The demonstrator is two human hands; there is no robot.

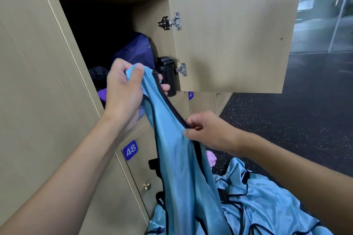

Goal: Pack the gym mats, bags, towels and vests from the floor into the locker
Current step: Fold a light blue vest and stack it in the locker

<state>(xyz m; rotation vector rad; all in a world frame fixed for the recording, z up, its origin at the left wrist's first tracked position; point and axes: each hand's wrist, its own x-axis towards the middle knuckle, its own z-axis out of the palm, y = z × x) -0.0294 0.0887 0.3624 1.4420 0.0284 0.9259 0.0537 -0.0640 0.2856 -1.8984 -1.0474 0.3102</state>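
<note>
The vest is thin, shiny blue cloth with black binding. I'd judge it almost weightless, limp and a little slippery, so it will slide and droop rather than keep any shape. The left hand has its fingers and thumb curled round the top of the vest right at the mouth of the open locker. The right hand pinches the black-bound edge further down, and the rest of the garment hangs towards the floor. The binding looks like the surest place to grip; the satin between would probably slip through the fingers. Gathering the loose tail first seems wise, or it may trail out over the sill. Inside, a navy bag fills the back right and something purple lies at the front edge, so room is tight. A black lock box juts out just beside the left hand, where a strap might catch. The door stands wide open to the right. On the floor more blue vests lie heaped, with a pink cloth beside them.
</note>
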